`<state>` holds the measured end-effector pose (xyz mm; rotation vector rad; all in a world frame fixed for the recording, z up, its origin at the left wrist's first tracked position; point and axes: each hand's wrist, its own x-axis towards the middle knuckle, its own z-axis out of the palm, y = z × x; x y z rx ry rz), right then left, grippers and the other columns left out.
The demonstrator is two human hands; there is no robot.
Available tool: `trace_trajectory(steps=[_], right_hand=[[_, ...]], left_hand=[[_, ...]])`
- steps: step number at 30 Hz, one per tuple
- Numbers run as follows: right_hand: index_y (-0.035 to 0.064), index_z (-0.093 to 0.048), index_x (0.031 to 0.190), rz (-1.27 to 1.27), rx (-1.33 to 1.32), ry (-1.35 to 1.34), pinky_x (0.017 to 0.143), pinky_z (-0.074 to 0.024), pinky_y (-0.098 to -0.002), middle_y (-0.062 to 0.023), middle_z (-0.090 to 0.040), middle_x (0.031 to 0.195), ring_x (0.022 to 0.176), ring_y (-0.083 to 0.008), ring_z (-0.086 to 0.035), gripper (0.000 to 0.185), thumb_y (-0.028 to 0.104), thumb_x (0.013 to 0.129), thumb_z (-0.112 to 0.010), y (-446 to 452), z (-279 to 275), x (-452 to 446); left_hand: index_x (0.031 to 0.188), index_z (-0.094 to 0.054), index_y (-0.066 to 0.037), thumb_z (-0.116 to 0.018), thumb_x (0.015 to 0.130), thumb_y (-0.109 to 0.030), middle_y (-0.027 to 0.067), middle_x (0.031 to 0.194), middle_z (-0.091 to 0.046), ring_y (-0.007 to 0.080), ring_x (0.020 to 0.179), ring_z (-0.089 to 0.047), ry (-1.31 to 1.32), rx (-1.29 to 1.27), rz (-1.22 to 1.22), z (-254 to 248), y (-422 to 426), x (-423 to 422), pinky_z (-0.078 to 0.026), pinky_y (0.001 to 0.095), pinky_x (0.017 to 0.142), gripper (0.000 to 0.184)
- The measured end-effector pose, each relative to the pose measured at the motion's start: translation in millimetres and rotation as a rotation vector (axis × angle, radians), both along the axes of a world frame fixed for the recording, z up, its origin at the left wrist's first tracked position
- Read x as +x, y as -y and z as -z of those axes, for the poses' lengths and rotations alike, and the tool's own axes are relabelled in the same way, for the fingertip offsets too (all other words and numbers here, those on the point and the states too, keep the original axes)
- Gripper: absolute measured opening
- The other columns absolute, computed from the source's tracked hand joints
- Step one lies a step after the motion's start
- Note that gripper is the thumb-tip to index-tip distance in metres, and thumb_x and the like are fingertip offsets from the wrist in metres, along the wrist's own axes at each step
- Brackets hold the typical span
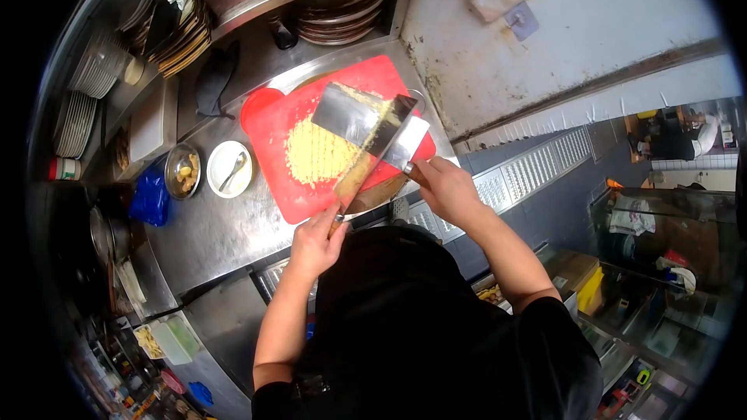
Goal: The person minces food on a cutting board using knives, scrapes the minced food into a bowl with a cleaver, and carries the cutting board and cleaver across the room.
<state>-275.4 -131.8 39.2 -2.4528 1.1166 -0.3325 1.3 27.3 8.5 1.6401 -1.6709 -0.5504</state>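
My left hand (pixel 315 243) is closed around the wooden handle of a cleaver (pixel 383 131), whose blade points up and to the right. My right hand (pixel 449 190) grips a second cleaver (pixel 341 115) with its wide blade reaching up and left. The two blades cross over the red cutting board (pixel 272 163), the left one on top. Yellow bits stick to the blades. A flat pile of finely chopped yellow food (pixel 315 152) covers the middle of the board, marked with rows of cut lines. What the food is, I cannot tell.
Left of the board stand a white bowl (pixel 231 152) with a spoon and a metal bowl (pixel 189 157) of yellowish pieces. A blue plastic bag (pixel 149 196) lies beyond. Stacked plates (pixel 75 124) fill the shelf. A white surface (pixel 560 39) borders the counter at upper right.
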Motion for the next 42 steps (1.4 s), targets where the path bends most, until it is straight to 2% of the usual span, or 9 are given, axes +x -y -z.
trace_trajectory(steps=[7,14,15,19,27,30,34,37,42], right_hand=[[0.0047,-0.066,0.126,0.018,-0.010,0.013,0.071,-0.0566,-0.0478,-0.0151,-0.065,0.095,0.086,-0.0387,-0.067,0.046,0.006,0.081,-0.075,-22,-7,-42],[-0.0001,-0.068,0.127,0.196,0.051,0.072,0.077,-0.0565,-0.0433,-0.0189,-0.068,0.097,0.086,-0.0381,-0.069,0.047,0.000,0.082,-0.077,-33,-28,-86],[-0.0018,-0.067,0.124,0.166,0.013,0.112,0.068,-0.0551,-0.0424,-0.0161,-0.066,0.091,0.077,-0.0341,-0.067,0.042,-0.001,0.083,-0.075,-30,-32,-89],[-0.0030,-0.066,0.130,0.174,0.261,0.224,0.079,-0.0560,-0.0369,-0.0169,-0.069,0.100,0.089,-0.0304,-0.070,0.051,0.003,0.083,-0.083,-25,-48,-92],[0.0010,-0.066,0.133,-0.151,0.519,0.287,0.089,-0.0553,-0.0417,-0.0207,-0.072,0.113,0.102,-0.0377,-0.070,0.053,0.009,0.085,-0.084,-24,-48,-32],[0.0012,-0.065,0.134,-0.253,0.596,0.256,0.090,-0.0554,-0.0422,-0.0215,-0.071,0.114,0.104,-0.0402,-0.070,0.053,0.011,0.085,-0.084,-25,-48,-11],[0.0012,-0.065,0.135,-0.321,0.580,0.262,0.088,-0.0555,-0.0428,-0.0224,-0.071,0.111,0.101,-0.0412,-0.070,0.054,0.011,0.086,-0.084,-24,-41,4],[0.0004,-0.065,0.134,-0.347,0.565,0.251,0.087,-0.0557,-0.0429,-0.0227,-0.072,0.110,0.099,-0.0414,-0.070,0.053,0.011,0.086,-0.084,-21,-39,9],[-0.0006,-0.065,0.134,-0.332,0.621,0.204,0.087,-0.0558,-0.0431,-0.0227,-0.072,0.110,0.099,-0.0419,-0.070,0.053,0.011,0.086,-0.084,-18,-44,14]], left_hand=[[0.127,-0.069,0.003,-0.076,0.092,-0.009,0.0242,0.098,-0.073,0.0396,0.084,-0.074,-0.009,0.097,-0.184,12,1,18,-0.059,0.0443,0.077,0.038],[0.121,-0.070,0.002,-0.077,0.091,-0.014,0.0211,0.097,-0.074,0.0386,0.083,-0.074,0.163,0.047,-0.272,18,-4,38,-0.061,0.0458,0.074,0.034],[0.119,-0.070,0.001,-0.078,0.091,-0.015,0.0203,0.096,-0.074,0.0378,0.083,-0.074,0.205,0.080,-0.267,13,-3,40,-0.061,0.0458,0.072,0.033],[0.111,-0.070,-0.001,-0.078,0.091,-0.017,0.0138,0.086,-0.071,0.0324,0.076,-0.073,0.432,0.024,-0.183,8,8,50,-0.059,0.0444,0.065,0.027],[0.102,-0.072,-0.005,-0.084,0.078,-0.014,0.0106,0.081,-0.069,0.0314,0.072,-0.071,0.533,-0.168,-0.121,1,37,40,-0.058,0.0432,0.065,0.028],[0.096,-0.072,-0.006,-0.074,0.080,-0.009,0.0108,0.079,-0.068,0.0292,0.074,-0.071,0.570,-0.163,-0.036,10,32,46,-0.057,0.0441,0.065,0.017],[0.086,-0.071,-0.007,-0.071,0.075,-0.008,0.0099,0.075,-0.068,0.0296,0.074,-0.071,0.538,-0.197,-0.031,12,26,48,-0.057,0.0446,0.066,0.011],[0.090,-0.074,-0.009,-0.086,0.068,-0.014,0.0106,0.078,-0.070,0.0332,0.070,-0.070,0.577,-0.167,-0.052,22,20,52,-0.057,0.0454,0.065,0.026],[0.084,-0.071,-0.008,-0.077,0.072,-0.010,0.0106,0.075,-0.068,0.0308,0.072,-0.070,0.559,-0.176,-0.067,20,17,51,-0.057,0.0445,0.066,0.013]])
